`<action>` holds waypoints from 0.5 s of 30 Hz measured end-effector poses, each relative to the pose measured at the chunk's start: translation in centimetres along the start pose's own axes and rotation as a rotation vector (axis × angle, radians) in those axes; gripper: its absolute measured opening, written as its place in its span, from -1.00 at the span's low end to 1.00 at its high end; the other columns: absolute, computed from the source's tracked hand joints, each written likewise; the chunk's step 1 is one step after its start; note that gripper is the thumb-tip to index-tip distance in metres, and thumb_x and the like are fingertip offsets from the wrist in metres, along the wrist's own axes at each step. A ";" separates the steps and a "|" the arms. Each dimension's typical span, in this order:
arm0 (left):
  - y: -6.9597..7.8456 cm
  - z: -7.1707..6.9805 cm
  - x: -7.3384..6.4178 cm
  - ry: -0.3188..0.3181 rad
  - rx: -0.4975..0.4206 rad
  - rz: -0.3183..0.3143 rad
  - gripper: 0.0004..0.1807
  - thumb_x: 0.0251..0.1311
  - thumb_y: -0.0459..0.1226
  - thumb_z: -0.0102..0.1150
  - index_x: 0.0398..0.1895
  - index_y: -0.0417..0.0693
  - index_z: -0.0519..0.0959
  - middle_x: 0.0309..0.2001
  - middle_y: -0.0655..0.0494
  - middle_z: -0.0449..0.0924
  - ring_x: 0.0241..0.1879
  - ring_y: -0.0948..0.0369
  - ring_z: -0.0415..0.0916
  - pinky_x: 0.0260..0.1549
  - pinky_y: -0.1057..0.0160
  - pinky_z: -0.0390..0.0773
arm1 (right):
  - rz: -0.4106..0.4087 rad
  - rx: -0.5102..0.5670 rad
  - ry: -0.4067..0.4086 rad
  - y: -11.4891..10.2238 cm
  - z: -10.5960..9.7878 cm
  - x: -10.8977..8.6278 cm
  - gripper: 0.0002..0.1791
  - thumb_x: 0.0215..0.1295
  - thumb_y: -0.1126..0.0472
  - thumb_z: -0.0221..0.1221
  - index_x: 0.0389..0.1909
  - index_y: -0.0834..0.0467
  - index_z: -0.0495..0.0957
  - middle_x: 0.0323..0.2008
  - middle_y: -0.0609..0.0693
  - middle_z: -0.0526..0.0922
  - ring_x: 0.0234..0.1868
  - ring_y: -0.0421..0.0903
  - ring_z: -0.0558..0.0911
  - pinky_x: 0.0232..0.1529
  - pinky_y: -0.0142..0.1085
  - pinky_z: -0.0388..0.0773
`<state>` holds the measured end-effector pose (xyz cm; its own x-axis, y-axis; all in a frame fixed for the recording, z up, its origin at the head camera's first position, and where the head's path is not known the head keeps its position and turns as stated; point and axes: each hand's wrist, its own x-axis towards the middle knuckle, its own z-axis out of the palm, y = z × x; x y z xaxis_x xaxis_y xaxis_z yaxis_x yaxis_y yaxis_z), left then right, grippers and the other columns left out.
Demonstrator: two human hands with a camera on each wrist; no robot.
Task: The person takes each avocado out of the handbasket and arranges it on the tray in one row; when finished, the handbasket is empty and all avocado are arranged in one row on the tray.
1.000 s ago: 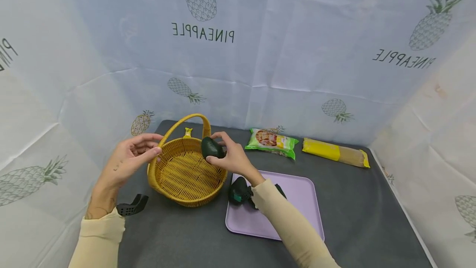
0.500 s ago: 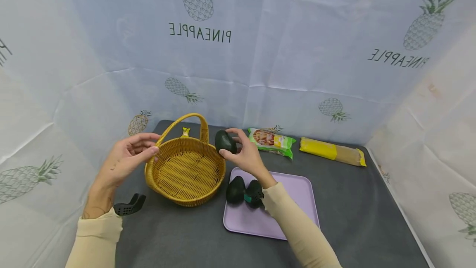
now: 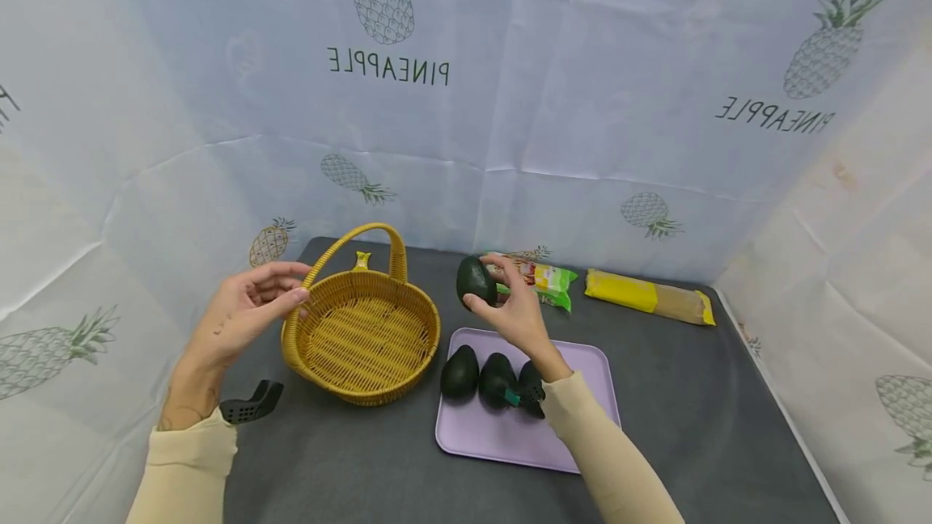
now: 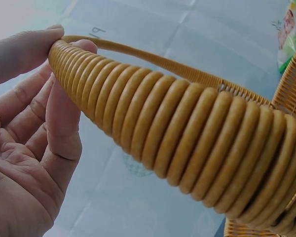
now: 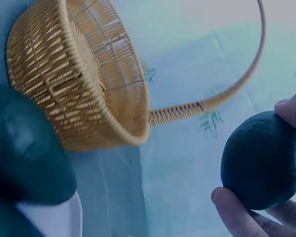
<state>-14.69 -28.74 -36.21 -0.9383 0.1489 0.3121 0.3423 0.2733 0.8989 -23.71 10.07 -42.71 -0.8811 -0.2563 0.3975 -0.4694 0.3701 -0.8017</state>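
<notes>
My left hand (image 3: 243,310) pinches the handle (image 4: 153,118) of a yellow-brown wicker basket (image 3: 364,342) between thumb and fingers. The basket stands on the dark table, and its woven floor shows bare. In my right hand (image 3: 518,314) a dark green avocado (image 3: 476,281) is held up between thumb and fingertips, right of the basket and above the table behind the tray. In the right wrist view that avocado (image 5: 261,160) hangs apart from the basket (image 5: 103,98). Three more avocados (image 3: 459,373) lie in a row on a lilac tray (image 3: 502,439); the rightmost is partly hidden by the wrist strap.
Behind my right hand lies a green-and-white food packet (image 3: 555,285), partly covered. Farther right is a long yellow packet (image 3: 648,297). A small yellow wrapper (image 3: 362,260) sits behind the basket. Pineapple-print cloth (image 3: 466,103) hangs around the table's back and sides.
My right hand has moved right, carrying the avocado from over the basket's rim to in front of the green packet. My left hand stays on the handle. More of the tray's avocados now show.
</notes>
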 end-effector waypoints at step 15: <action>0.2 0.0 0.1 0.003 0.009 -0.011 -0.66 0.38 -0.44 0.19 0.19 -0.24 0.54 -0.23 0.21 0.70 -0.35 0.25 0.67 -0.35 0.37 0.65 | 0.128 -0.163 0.176 3.1 -5.3 -4.3 -0.27 0.17 0.04 0.46 0.35 -0.08 0.39 0.07 0.28 0.67 -0.26 0.12 0.79 -0.37 -0.10 0.73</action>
<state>-14.68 -28.67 -35.97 -0.9422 0.1433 0.3028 0.3323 0.2834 0.8996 -21.71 17.06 -44.49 -0.9236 -0.0444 0.3809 -0.3446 0.5318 -0.7736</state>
